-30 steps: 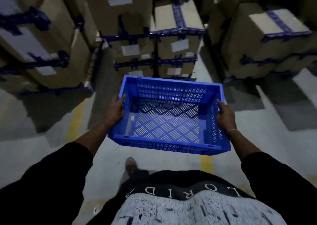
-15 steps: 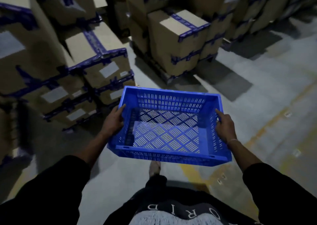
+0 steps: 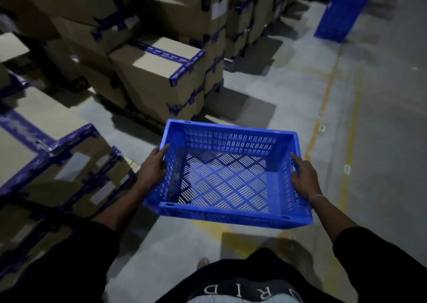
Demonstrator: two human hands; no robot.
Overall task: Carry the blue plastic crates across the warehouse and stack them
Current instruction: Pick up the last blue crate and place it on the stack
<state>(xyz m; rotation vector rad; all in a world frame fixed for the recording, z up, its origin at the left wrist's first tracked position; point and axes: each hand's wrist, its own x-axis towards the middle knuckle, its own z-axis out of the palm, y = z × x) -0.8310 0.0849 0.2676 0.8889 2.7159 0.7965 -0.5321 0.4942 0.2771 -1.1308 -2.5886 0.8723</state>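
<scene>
An empty blue plastic crate (image 3: 227, 177) with slotted walls and a perforated floor hangs in front of my waist, above the grey floor. My left hand (image 3: 152, 168) grips its left wall, thumb over the rim. On the opposite side my right hand (image 3: 305, 177) holds the right wall by the handle slot, thumb on the rim. Far away at the top right stands a tall stack of blue crates (image 3: 342, 9) on the floor.
Stacked cardboard boxes (image 3: 159, 76) with blue tape line the left side and the far middle. Another taped box (image 3: 46, 154) is close at my left. A grey concrete aisle (image 3: 381, 140) with yellow lines runs along the right toward the blue stack.
My view has swung to the right: the boxes slid left, the open aisle and the distant blue stack came into sight. Both hands keep the same hold on the crate.
</scene>
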